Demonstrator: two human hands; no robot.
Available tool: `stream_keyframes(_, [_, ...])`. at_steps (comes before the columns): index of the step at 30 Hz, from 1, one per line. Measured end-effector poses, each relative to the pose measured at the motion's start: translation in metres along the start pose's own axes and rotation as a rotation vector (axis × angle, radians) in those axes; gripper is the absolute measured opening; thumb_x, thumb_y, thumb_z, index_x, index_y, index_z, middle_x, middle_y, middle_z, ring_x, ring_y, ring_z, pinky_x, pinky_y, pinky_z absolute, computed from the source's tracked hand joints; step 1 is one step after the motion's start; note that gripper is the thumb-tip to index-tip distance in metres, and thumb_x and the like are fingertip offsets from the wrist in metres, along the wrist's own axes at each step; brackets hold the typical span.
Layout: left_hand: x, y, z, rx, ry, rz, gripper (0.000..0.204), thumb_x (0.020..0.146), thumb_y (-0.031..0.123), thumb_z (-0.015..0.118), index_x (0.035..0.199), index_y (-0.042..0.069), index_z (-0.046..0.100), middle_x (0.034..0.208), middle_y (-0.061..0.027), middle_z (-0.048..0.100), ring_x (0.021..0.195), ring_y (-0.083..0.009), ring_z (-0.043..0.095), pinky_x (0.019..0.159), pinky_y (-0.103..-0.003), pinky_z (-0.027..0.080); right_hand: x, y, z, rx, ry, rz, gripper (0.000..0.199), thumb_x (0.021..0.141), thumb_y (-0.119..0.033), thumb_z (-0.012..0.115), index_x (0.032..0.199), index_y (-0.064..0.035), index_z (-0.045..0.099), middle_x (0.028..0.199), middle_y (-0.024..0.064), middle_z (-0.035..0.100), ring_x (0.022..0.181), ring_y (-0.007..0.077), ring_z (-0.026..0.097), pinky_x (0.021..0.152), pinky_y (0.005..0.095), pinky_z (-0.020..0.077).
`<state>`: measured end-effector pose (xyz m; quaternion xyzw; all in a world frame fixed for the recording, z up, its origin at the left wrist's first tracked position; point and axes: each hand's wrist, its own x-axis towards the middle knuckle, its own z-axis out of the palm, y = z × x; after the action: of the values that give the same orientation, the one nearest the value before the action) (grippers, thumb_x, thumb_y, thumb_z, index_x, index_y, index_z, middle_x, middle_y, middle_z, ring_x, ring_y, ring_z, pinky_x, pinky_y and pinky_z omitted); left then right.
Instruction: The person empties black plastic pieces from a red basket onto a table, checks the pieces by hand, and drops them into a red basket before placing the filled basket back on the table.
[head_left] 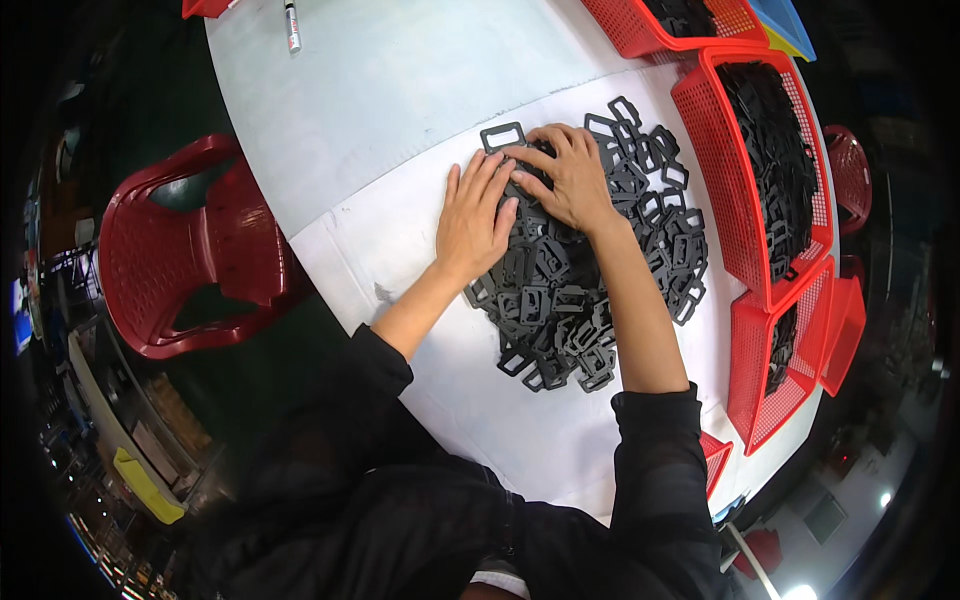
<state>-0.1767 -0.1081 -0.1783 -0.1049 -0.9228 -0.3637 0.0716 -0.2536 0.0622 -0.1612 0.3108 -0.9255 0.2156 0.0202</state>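
Note:
A heap of flat black rectangular frame-shaped parts point(590, 300) lies on a white table point(400, 90). My left hand point(475, 215) rests flat on the heap's left edge, fingers spread. Beside it, my right hand point(565, 170) lies on the top of the heap with its fingers curled over some parts. One single black frame part point(502, 136) sits just beyond my fingertips, apart from the heap. Whether either hand actually grips a part is hidden under the fingers.
Red mesh baskets point(700, 110) filled with the same black parts line the table's right side, with another red basket point(630, 25) at the far end. A marker pen point(292, 28) lies at the far left. A red plastic chair point(180, 250) stands left of the table.

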Motion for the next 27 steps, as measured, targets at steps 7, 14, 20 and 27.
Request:
stream_keyframes(7, [-0.05,0.042,0.016,-0.033,-0.031,-0.02,0.045,0.093,0.021,0.052,0.134,0.004,0.048,0.142,-0.0153,0.044,0.138,-0.0352,0.033,0.113,-0.052,0.022,-0.064,-0.016,-0.017,0.019,-0.021,0.014,0.034,0.086,-0.04,0.064,0.116,-0.0253,0.065,0.121,0.0044,0.055,0.121,0.029,0.045,0.108,0.0516,0.0285])
stream_keyframes(14, [-0.094,0.073,0.031,-0.045,-0.121,-0.019,0.048,0.092,0.02,0.052,0.137,0.004,0.046,0.144,-0.016,0.041,0.139,-0.0358,0.031,0.113,-0.052,0.021,-0.121,-0.026,-0.027,0.009,-0.05,0.055,0.035,0.085,-0.042,0.062,0.113,-0.0214,0.067,0.122,0.0052,0.056,0.122,0.0286,0.045,0.11,0.0511,0.0286])
stream_keyframes(20, [-0.125,0.099,0.033,-0.113,-0.186,-0.025,0.049,0.094,0.02,0.048,0.138,0.0,0.043,0.146,-0.0191,0.038,0.14,-0.0384,0.028,0.113,-0.053,0.02,-0.156,-0.036,-0.041,0.046,-0.127,0.066,0.038,0.087,-0.044,0.06,0.118,-0.0227,0.064,0.122,0.0054,0.055,0.122,0.0285,0.045,0.111,0.0512,0.0274])
stream_keyframes(27, [-0.062,0.059,0.027,-0.237,-0.027,0.253,0.049,0.09,0.016,0.051,0.137,0.004,0.046,0.147,-0.0189,0.037,0.139,-0.0439,0.025,0.111,-0.06,0.014,-0.138,0.001,-0.082,-0.035,-0.028,0.125,0.037,0.086,-0.045,0.063,0.115,-0.0229,0.066,0.127,0.005,0.054,0.126,0.0285,0.045,0.11,0.0533,0.0275])
